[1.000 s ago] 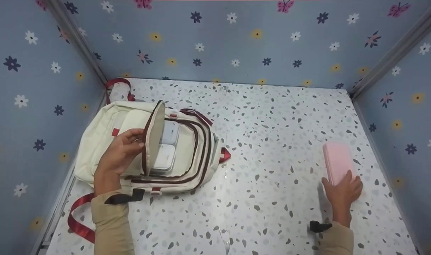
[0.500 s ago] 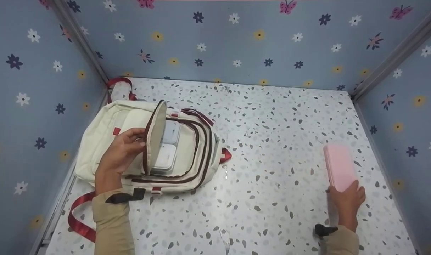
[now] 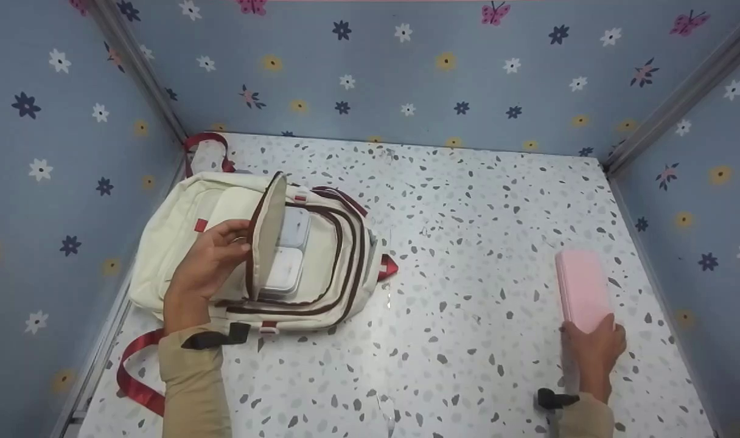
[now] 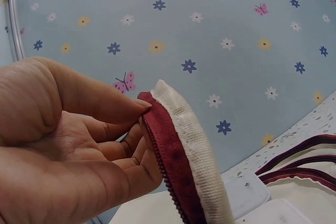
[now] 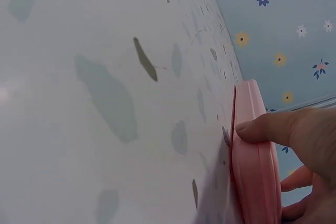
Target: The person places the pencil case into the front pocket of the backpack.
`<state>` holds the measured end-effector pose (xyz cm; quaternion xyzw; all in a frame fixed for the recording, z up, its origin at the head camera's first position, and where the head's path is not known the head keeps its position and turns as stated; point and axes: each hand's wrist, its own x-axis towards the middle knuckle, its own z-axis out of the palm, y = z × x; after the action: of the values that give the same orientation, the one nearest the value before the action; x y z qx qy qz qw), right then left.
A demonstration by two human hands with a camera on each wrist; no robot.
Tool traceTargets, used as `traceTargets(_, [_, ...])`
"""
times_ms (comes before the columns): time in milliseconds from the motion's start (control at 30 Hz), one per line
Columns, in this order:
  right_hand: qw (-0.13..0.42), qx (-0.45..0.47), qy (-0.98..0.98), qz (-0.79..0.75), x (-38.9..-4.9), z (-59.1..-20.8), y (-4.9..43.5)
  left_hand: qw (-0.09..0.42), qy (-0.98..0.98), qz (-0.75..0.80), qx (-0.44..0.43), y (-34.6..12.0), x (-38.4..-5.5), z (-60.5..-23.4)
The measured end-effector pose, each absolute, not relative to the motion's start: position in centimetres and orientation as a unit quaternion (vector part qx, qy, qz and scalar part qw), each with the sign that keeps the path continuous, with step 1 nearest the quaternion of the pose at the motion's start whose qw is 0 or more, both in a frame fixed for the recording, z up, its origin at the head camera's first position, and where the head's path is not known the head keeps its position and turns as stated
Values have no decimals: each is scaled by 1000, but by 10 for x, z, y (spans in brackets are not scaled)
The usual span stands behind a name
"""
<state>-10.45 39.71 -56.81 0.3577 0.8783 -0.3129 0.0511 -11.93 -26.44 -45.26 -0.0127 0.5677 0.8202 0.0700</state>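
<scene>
A cream backpack (image 3: 181,201) with dark red zips lies on the left of the table. My left hand (image 3: 209,261) pinches the edge of its front pocket flap (image 3: 266,237) and holds it raised. In the left wrist view, thumb and fingers meet at the flap's red zip tape (image 4: 170,142). Inside the pocket lie two white rounded boxes, one nearer (image 3: 285,267) and one farther (image 3: 295,226). On the right, my right hand (image 3: 596,350) grips the near end of a long pink case (image 3: 583,289), its thumb on one side and fingers on the other. The hand hides that end.
A red strap (image 3: 136,377) trails from the backpack at the near left, and another strap loop (image 3: 205,139) lies behind it. Speckled white tabletop (image 3: 455,261) stretches between backpack and case. Flower-patterned walls (image 3: 394,79) bound the back and both sides.
My right hand has shifted slightly toward me, to the case's near end, and the case has shifted a little nearer. My left hand keeps the flap raised in the same place.
</scene>
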Motion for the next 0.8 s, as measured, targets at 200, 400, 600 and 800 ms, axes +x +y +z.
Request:
traceTargets(200, [32,352,877,-324,-104,-561,390,75,564,822,-8,-264,-120,-453])
traceTargets(400, [18,320,891,-321,-108,-551,376,72,559,826,-19,-263,-121,-453])
traceTargets(600, [-27,264,914,-306,-114,-539,354,73,560,825,-19,-262,-121,-452])
traceTargets(800, [-61,219,929,-292,-122,-527,333,73,561,825,-21,-262,-120,-452])
